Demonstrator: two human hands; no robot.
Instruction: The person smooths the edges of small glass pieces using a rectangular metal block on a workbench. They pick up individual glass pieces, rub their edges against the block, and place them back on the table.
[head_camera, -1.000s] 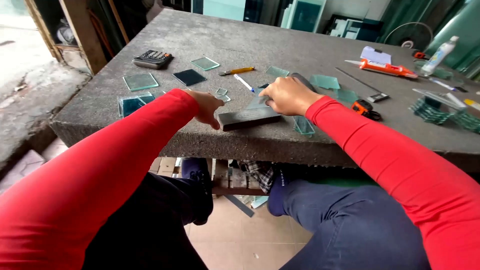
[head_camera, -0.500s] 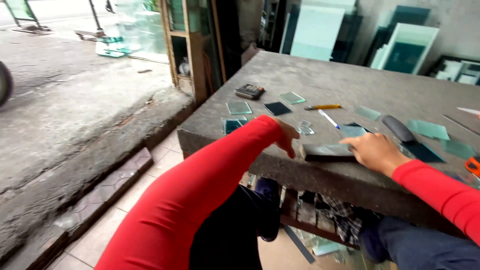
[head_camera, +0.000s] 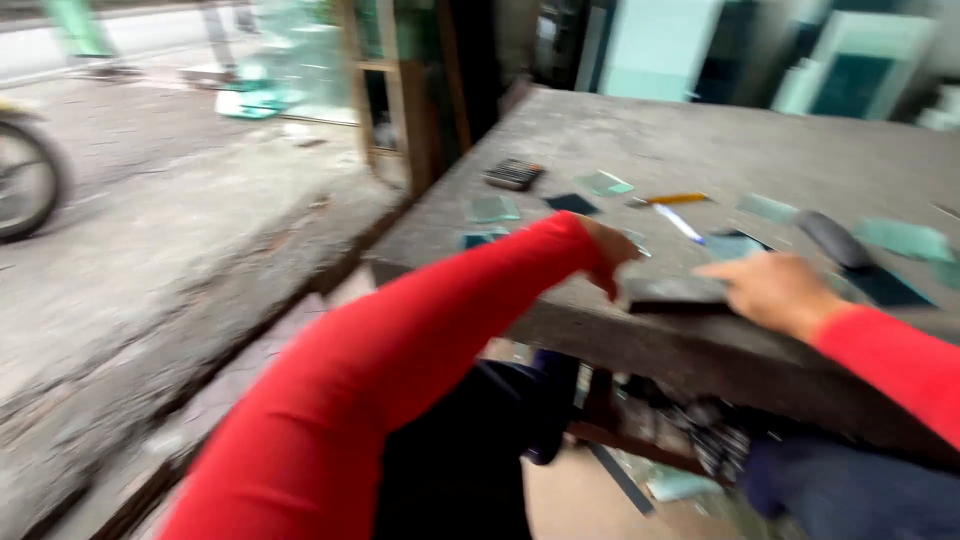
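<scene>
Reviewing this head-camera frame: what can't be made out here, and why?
- Left hand: fingers curl out of sight; grip unclear.
- Right hand: motion-blurred; whether it presses or only touches the dark flat piece cannot be told.
- Glass pieces: smeared by blur, edges and count uncertain.
- Small dark keypad device: too small and blurred to identify.
- Table: right part cut off by the frame edge.

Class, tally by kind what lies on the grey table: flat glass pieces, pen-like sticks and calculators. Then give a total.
Flat glass pieces: at least 8; blur may hide smaller ones
Pen-like sticks: 2, one orange, one blue-and-white
Calculators: 1
Total: at least 11
</scene>
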